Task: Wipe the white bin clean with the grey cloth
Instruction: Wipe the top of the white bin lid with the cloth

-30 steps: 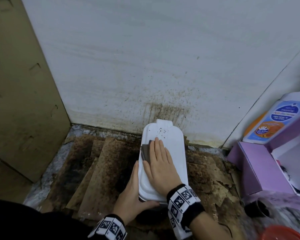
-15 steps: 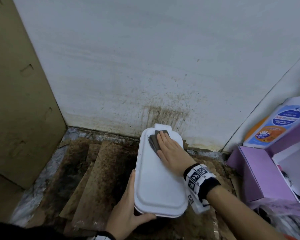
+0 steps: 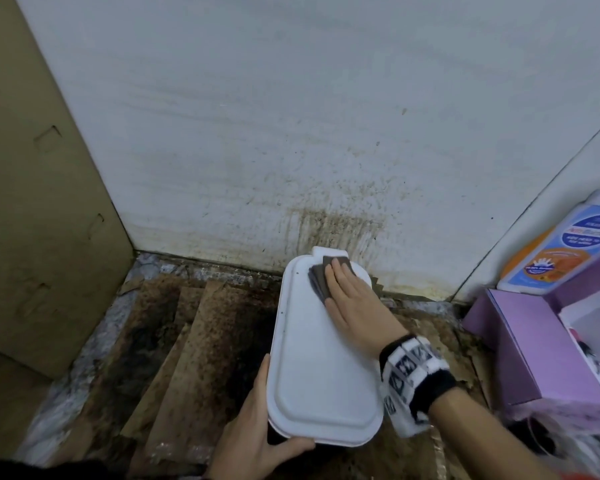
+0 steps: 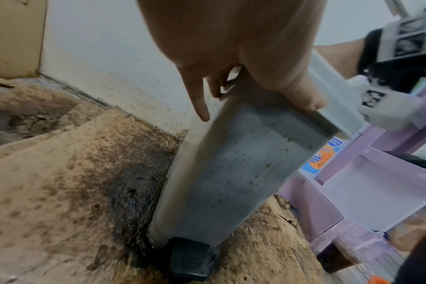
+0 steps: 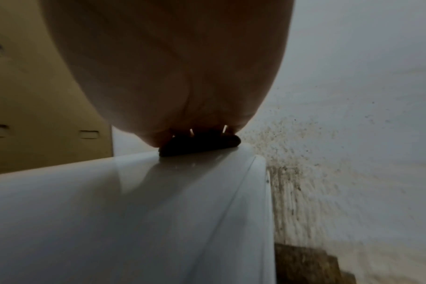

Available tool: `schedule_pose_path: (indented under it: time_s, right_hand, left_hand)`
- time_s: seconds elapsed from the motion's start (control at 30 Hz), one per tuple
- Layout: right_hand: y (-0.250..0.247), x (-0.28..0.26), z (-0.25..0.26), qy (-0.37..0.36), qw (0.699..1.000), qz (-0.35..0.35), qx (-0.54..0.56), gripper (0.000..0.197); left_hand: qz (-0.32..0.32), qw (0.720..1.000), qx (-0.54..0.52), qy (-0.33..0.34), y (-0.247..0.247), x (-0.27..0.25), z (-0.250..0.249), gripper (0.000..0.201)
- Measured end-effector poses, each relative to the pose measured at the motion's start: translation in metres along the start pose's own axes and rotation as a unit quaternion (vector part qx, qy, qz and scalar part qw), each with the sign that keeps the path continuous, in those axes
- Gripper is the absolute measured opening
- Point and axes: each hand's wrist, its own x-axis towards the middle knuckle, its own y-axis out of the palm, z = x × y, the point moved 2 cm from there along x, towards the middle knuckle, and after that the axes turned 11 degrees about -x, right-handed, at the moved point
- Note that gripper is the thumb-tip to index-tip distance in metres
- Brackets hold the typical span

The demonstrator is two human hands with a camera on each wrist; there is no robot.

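Observation:
A tall white bin (image 3: pixel 323 372) stands on the floor against the wall, lid closed; its speckled side (image 4: pixel 231 173) and black pedal (image 4: pixel 190 257) show in the left wrist view. The folded grey cloth (image 3: pixel 321 280) lies at the lid's far end. My right hand (image 3: pixel 347 292) presses flat on the cloth with straight fingers; in the right wrist view the cloth (image 5: pixel 200 144) shows dark under the palm (image 5: pixel 170 76) on the glossy lid (image 5: pixel 134 211). My left hand (image 3: pixel 260 434) grips the lid's near-left corner, thumb round the front edge, fingers (image 4: pixel 197 100) down the side.
The white wall (image 3: pixel 326 133) behind the bin is spattered brown. Stained, wet cardboard (image 3: pixel 187 341) covers the floor to the left. A brown cardboard panel (image 3: pixel 32 202) stands at the left. A purple box (image 3: pixel 534 341) and a detergent bottle (image 3: pixel 561 251) sit close on the right.
My right hand slid the cloth from the middle of the lid to its far end, and the specks there no longer show. The left hand kept its hold on the near corner.

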Motion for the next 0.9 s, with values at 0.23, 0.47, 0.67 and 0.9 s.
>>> schedule_pose_path:
  time_s: [0.23,0.47,0.67,0.9]
  right_hand:
    - [0.006,-0.061,0.023,-0.017,1.0,-0.006,0.004,0.06]
    - [-0.009,0.03,-0.018,0.015,1.0,0.025,-0.004,0.061]
    - [-0.014,0.056,-0.019,0.033,0.999,0.038,0.006,0.06]
    - [-0.004,-0.007,0.033,-0.094,0.995,0.031,0.008,0.059]
  left_hand:
    - [0.004,1.0,-0.004,-0.007,-0.003,0.003,-0.006,0.139]
    - [0.004,1.0,0.002,0.024,-0.003,0.006,-0.012,0.133]
    - [0.016,0.997,-0.007,0.07,-0.004,0.006,-0.019,0.125]
    - [0.006,0.998,0.005,0.057,-0.003,0.0,-0.008,0.127]
